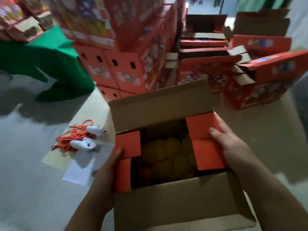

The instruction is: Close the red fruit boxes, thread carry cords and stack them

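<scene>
A red fruit box (175, 197) stands open in front of me, its brown far and near lid flaps raised. Yellow net-wrapped fruit (168, 157) lies inside. My left hand (106, 177) presses on the two red side flaps (127, 144) at the left end. My right hand (231, 145) lies on the two red side flaps (206, 139) at the right end, thumb on top. A bundle of red carry cords (73, 137) with white toggles (85, 145) lies on the floor to the left of the box.
A tall stack of closed red boxes (120, 70) rises straight ahead. Several open red boxes (260, 84) stand at the right. A green cloth (50, 64) hangs at the left. White paper sheets (80, 170) lie by the cords on the grey floor.
</scene>
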The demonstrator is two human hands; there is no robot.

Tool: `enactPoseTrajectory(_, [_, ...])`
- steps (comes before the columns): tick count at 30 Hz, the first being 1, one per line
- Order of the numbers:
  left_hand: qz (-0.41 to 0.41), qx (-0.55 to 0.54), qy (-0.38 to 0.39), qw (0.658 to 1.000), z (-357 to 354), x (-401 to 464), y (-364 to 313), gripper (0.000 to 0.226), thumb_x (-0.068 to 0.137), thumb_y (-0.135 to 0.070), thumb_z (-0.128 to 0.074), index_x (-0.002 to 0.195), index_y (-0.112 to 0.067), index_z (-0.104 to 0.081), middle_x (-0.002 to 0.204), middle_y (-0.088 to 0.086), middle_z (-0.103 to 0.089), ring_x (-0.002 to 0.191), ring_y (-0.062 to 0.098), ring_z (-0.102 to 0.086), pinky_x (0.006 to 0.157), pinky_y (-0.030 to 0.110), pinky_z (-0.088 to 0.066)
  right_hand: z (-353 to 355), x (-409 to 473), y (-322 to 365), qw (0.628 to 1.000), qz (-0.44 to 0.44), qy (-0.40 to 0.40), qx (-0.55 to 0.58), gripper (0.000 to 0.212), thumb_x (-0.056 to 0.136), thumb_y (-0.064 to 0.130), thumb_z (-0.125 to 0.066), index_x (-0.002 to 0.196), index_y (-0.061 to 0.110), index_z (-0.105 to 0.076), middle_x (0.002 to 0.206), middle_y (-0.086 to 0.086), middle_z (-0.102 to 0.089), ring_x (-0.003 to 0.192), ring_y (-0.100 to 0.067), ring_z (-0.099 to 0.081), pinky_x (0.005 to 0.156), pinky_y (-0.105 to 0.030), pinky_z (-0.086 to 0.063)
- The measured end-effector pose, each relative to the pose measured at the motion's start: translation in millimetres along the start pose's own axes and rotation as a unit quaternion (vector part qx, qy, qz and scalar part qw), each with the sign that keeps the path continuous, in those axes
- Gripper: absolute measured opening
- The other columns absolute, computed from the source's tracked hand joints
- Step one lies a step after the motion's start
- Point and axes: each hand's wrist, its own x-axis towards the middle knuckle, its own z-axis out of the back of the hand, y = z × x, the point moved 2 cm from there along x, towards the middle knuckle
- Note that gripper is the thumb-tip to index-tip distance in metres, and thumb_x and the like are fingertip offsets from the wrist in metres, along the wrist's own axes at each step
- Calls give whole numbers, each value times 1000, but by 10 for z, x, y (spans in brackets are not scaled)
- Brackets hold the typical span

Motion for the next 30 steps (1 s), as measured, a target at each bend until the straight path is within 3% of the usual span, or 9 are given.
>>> enactPoseTrajectory(4, [-119,6,-20,993,1275,-189,-654,63,72,-37,-77,134,-40,-66,128,16,-72,100,34,-76,67,43,-63,-1397,-220,-46,999,-5,29,29,38,98,43,-60,120,73,-55,103,26,-74,89,-8,-75,68,-32,-62])
enactPoseTrajectory(6, [-129,21,-23,991,1846,-162,-970,86,66,-44,-84,147,-33,-56,134,19,-67,104,33,-73,78,46,-62,-2006,-285,-85,998,-11,34,50,31,99,38,-60,111,67,-59,95,22,-76,80,-6,-75,56,-23,-59])
enactPoseTrajectory(8, [-114,63,-9,991,2209,-44,-1330,64,96,-40,-71,154,-20,-50,132,19,-67,107,29,-71,95,47,-58,-2521,-317,-109,998,-18,12,61,22,100,33,-60,107,54,-61,98,13,-75,78,-4,-74,57,-21,-56])
enactPoseTrajectory(12, [-155,-7,43,987,2733,200,-1912,40,108,10,-34,147,15,-40,95,9,-60,48,-14,-57,62,4,-46,-3269,-240,-115,999,7,-21,30,34,105,22,-52,130,45,-54,100,33,-70,91,17,-65,68,-6,-50])
enactPoseTrajectory(16, [-158,67,17,985,2920,504,-2418,43,108,11,-31,150,16,-33,149,39,-45,38,-17,-49,59,8,-45,-3826,21,-64,999,-20,-26,40,32,105,31,-53,124,57,-58,101,38,-69,96,11,-67,71,-12,-51])
enactPoseTrajectory(21, [-111,138,1,984,3272,1200,-2926,45,109,-2,-36,155,-6,-38,97,8,-61,51,0,-64,46,15,-49,-4530,531,71,998,5,-40,38,35,103,27,-57,121,57,-61,98,41,-67,86,20,-65,65,-6,-50])
enactPoseTrajectory(25, [-117,97,34,988,3669,1592,-3339,41,96,-31,-57,137,-39,-59,114,4,-78,82,17,-75,57,26,-60,-5063,936,265,999,9,-51,5,46,102,24,-58,143,44,-53,121,31,-60,95,16,-62,73,1,-45])
enactPoseTrajectory(28, [-100,109,53,988,3828,1908,-3702,36,85,-41,-62,120,-48,-70,116,-1,-79,89,18,-77,61,30,-62,-5338,1153,379,998,17,-60,-21,50,104,23,-56,151,37,-48,150,8,-52,132,-11,-52,111,-25,-42])
enactPoseTrajectory(30, [-95,110,80,986,3864,2154,-3929,28,88,-38,-60,111,-49,-74,107,-3,-81,81,15,-78,57,27,-60,-5505,1253,427,997,-1,-73,4,50,104,24,-56,152,39,-47,145,4,-59,124,-15,-60,95,-28,-51])
